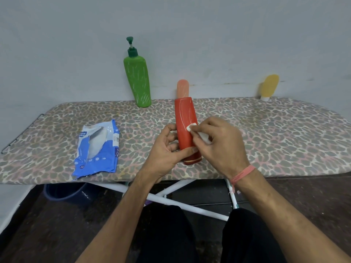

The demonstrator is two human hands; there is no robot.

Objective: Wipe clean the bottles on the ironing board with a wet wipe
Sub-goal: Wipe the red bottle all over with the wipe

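Your left hand [167, 147] is curled around the lower half of the red bottle [187, 128], thumb across its front and fingers behind, holding it cap-down with its base tipped away from you, just above the ironing board [266, 133]; whether the cap touches the cover I cannot tell. Your right hand [220, 141] pinches a small folded wet wipe [201, 132] between thumb and fingertips and presses one corner against the bottle's right side. The wad is small, so a firm stroke could roll it out of your pinch, or leave your bare fingers smearing the plastic. Wet plastic gets slick, and your left hand grips low, so a hard push from the right could twist the bottle loose or slide it through your fingers. Just behind the red bottle, a pale pink bottle [183, 88] stands against the wall; a long stroke upward could knock it over. Behind the red bottle and to its left stands the green pump bottle [137, 80], marked with pale streaks, and far to its right a yellow tube [269, 86] on its cap; both look easy to topple. The blue wipes pack [97, 147], left of the red bottle, lies open and its wipes may dry out.
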